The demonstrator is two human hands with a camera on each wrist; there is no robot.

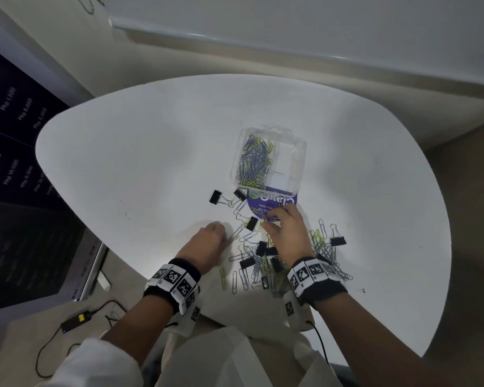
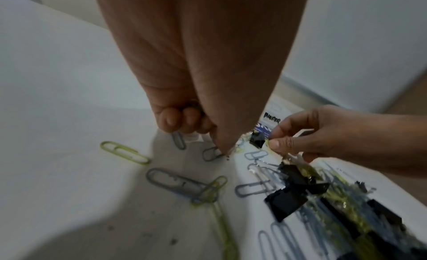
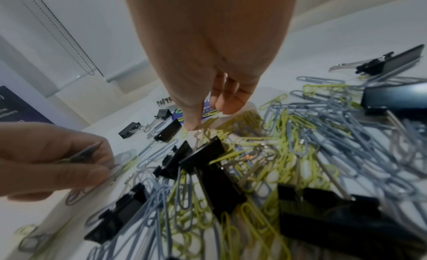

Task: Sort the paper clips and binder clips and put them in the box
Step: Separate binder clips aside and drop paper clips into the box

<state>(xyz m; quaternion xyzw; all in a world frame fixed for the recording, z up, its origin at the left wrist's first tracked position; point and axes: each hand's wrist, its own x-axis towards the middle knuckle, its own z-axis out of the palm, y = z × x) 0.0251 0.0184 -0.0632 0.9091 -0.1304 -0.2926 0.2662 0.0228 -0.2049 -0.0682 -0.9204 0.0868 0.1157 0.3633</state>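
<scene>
A clear box [image 1: 299, 152] stands on the white table [image 1: 151, 163]; its left compartment holds grey and yellow paper clips [image 1: 253, 163]. Loose paper clips and black binder clips [image 1: 263, 263] lie mixed in a pile near the front edge. My left hand [image 1: 221, 237] is left of the pile, its fingers [image 2: 182, 119] curled round several grey paper clips [image 2: 179, 140]. My right hand [image 1: 271, 223] is at the pile's far end, and its thumb and forefinger [image 2: 277, 145] pinch a yellow paper clip [image 2: 267, 142]. More binder clips [image 3: 129, 129] lie between the hands and the box.
A purple round disc [image 1: 271, 205] lies under the box's near end. Two binder clips [image 1: 215, 196] sit left of it, another [image 1: 338, 241] right of the pile. The table's front edge is close to my wrists. A dark poster [image 1: 11, 191] and a cabled adapter [image 1: 73, 322] are at left.
</scene>
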